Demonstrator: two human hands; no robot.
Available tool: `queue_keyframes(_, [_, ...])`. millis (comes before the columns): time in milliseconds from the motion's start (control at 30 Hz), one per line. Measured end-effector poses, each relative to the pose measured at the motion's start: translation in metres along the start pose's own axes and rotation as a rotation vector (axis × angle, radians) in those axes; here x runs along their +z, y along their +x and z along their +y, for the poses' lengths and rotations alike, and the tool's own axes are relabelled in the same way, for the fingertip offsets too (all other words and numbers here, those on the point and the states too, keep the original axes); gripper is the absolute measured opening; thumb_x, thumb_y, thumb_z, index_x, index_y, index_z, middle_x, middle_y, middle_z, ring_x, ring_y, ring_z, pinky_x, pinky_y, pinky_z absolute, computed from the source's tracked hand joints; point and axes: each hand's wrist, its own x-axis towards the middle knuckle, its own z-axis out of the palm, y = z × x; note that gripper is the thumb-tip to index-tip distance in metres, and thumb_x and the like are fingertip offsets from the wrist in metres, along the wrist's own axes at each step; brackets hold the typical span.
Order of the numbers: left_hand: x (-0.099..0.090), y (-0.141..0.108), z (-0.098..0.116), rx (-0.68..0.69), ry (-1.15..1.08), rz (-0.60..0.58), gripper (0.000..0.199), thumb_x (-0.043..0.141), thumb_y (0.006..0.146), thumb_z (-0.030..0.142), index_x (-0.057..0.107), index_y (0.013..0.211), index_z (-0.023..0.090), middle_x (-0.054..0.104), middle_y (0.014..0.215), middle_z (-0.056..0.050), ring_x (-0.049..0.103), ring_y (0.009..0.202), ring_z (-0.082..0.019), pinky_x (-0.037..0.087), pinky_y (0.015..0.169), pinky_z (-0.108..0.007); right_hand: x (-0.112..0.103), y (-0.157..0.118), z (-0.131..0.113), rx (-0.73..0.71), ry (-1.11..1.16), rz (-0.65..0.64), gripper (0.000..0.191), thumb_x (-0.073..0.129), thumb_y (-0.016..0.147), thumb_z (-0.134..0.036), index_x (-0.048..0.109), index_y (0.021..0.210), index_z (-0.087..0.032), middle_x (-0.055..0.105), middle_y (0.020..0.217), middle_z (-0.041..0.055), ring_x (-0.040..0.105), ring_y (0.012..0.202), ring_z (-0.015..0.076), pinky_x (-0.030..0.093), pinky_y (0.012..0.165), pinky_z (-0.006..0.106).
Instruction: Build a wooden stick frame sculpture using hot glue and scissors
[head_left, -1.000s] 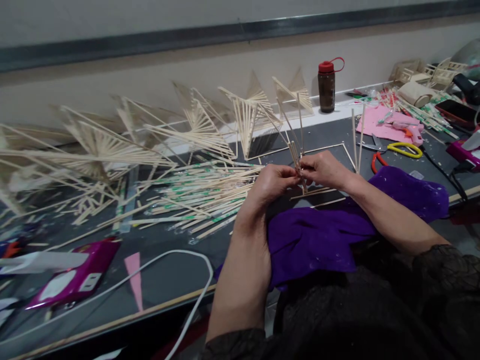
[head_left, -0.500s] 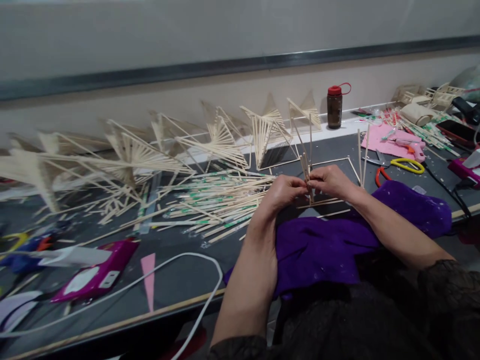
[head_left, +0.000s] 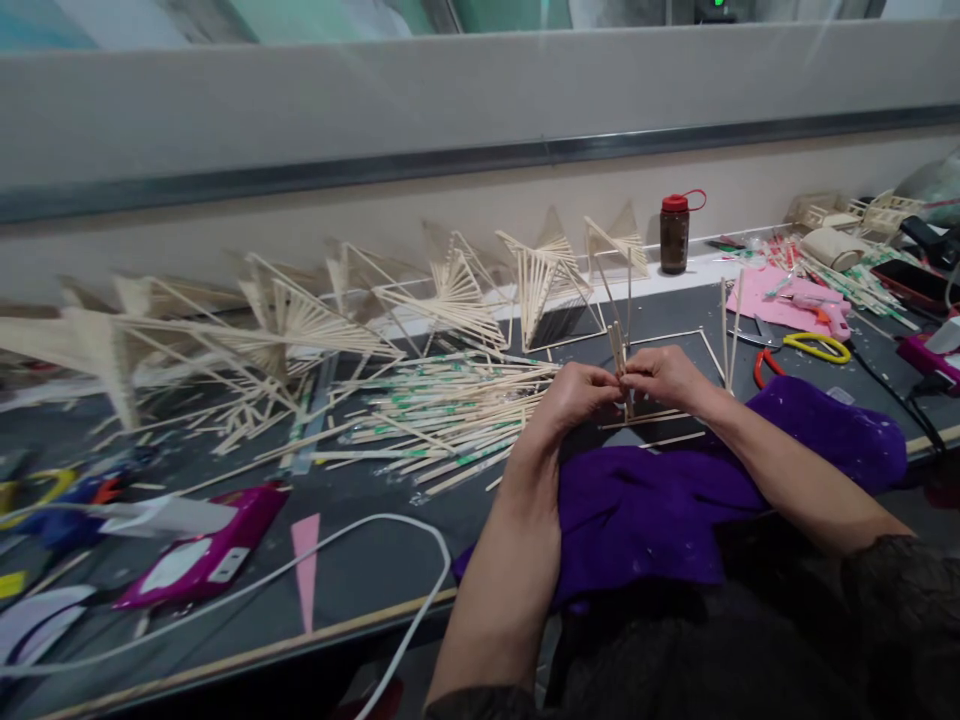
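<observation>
Both hands meet around a small upright bundle of thin wooden sticks (head_left: 616, 345). My left hand (head_left: 583, 392) pinches it from the left, its fingertips close to those of my right hand (head_left: 660, 378), which grips it from the right. The exact contact is partly hidden by the fingers. Behind the hands lies a stick frame (head_left: 670, 334) with upright sticks at its corners. A purple cloth (head_left: 637, 510) is spread under my forearms. To the left is a loose pile of sticks (head_left: 450, 410), some with green-printed wrapping.
Fanned stick structures (head_left: 300, 320) line the wall. A brown bottle (head_left: 673, 240) stands behind. Yellow-handled scissors (head_left: 816, 348) and a pink glue gun (head_left: 821, 308) lie right. At left are a magenta power strip (head_left: 202, 550), white cable (head_left: 360, 520) and pink paper triangle (head_left: 305, 570).
The camera view has tilted up slightly, so the scene sits lower and more of the upper wall shows. The hands stay together at the sticks, with little visible movement.
</observation>
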Motion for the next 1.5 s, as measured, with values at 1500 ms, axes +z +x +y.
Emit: queue_keyframes(1500, [0.006, -0.009, 0.018, 0.398, -0.451, 0.409, 0.025, 0.075, 0.070, 0.039, 0.077, 0.081, 0.017, 0.077, 0.083, -0.005, 0.068, 0.076, -0.017, 0.055, 0.072, -0.027, 0.007, 0.005, -0.011, -0.062, -0.249, -0.092, 0.015, 0.055, 0.093, -0.016, 0.067, 0.085, -0.014, 0.067, 0.086, 0.0059, 0.058, 0.078, 0.0143, 0.038, 0.070, 0.024])
